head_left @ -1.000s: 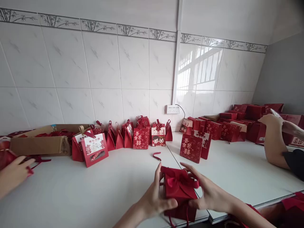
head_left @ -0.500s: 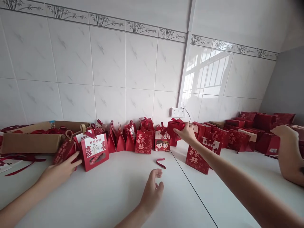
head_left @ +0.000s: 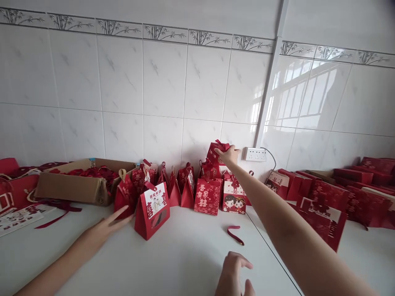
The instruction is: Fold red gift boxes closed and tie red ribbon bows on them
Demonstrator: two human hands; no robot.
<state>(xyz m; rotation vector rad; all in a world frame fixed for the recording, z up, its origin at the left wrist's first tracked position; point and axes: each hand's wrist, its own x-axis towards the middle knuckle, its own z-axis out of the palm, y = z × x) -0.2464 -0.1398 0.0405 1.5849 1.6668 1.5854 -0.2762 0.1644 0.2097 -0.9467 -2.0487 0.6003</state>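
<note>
My right hand reaches far forward and grips a red gift box with a ribbon bow on top. That box is close to the wall, over another red box with a bow; whether they touch is unclear. My left hand hovers at the bottom edge, thumb and fingers apart, holding nothing, partly cut off. Beyond it a curled dark-red strap lies on the white table. A red box with Chinese writing and a box with two cartoon faces stand below my right hand.
A co-worker's hand from the left reaches beside a red and white gift bag. Behind it is a cardboard box of red pieces. Several red boxes stand on the right. A power socket is on the wall.
The view has swung left. My right hand has carried the red gift box left and up, over the back boxes. My left hand has drawn back. The co-worker's fingers have come away from the bags.
</note>
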